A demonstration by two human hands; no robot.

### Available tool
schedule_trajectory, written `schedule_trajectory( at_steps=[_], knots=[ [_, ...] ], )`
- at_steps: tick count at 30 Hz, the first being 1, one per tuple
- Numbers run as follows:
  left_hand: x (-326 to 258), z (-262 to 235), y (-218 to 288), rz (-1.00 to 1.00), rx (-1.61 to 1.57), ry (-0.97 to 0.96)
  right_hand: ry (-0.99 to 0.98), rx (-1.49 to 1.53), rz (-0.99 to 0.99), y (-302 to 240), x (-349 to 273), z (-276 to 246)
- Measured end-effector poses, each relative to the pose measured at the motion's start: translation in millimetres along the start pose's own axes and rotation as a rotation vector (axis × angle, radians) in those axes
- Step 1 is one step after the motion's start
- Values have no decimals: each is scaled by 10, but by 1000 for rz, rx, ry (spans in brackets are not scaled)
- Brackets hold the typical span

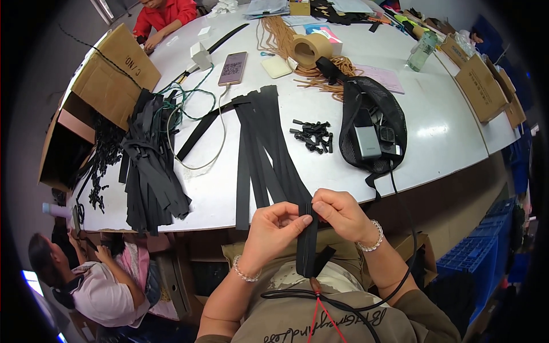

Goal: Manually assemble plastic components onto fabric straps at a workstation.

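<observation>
A black strip [307, 251] is held upright between the hands, directly in front of the torso. Its long axis is pointed away from the body, so that it is crossed by the fingers from either side rather than followed lengthwise. Neither hand is clearly nearer: the strip is pinched at its left side between thumb and fingers of the left hand [275, 230], and at its right edge, slightly farther from the body, by thumb and curled forefinger of the right hand [342, 216]. Whether anything small is also enclosed in the right fingertips cannot be told.

The strip is narrow, flat and matt, marked by fine lengthwise lines like those of zipper tape. Its lower end is hung below the hands, near the lap. Beyond the hands, a fan of black strips [257, 148] is spread on the bench [446, 148]; where the held strip is parted from it cannot be made out. Ahead and slightly right of it, small black pieces [313, 136] are heaped, with a black mesh bag [359, 94] set farther right.
</observation>
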State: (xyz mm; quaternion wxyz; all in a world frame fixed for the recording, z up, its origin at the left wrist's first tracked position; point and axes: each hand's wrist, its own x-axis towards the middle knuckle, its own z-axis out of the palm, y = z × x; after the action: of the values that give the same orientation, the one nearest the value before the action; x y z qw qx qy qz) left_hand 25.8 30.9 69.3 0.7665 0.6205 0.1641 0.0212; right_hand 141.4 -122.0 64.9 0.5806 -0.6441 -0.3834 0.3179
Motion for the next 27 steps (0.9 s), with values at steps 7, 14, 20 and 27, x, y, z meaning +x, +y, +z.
schedule_trajectory(
  at_steps=[7, 14, 20, 27],
  knots=[
    [10, -67, -18, 81, 119, -240, -108, 118, -23, 30, -52, 94],
    [35, 257, -257, 100, -52, 76, 322, -194, -315, 222, -84, 344],
    [225, 248, -355, 219, -91, 313, 711, -257, -424, 310, -151, 512],
    [421, 363, -341, 619, 614, 382, 439, 466, 21, 420, -83, 370]
  ],
)
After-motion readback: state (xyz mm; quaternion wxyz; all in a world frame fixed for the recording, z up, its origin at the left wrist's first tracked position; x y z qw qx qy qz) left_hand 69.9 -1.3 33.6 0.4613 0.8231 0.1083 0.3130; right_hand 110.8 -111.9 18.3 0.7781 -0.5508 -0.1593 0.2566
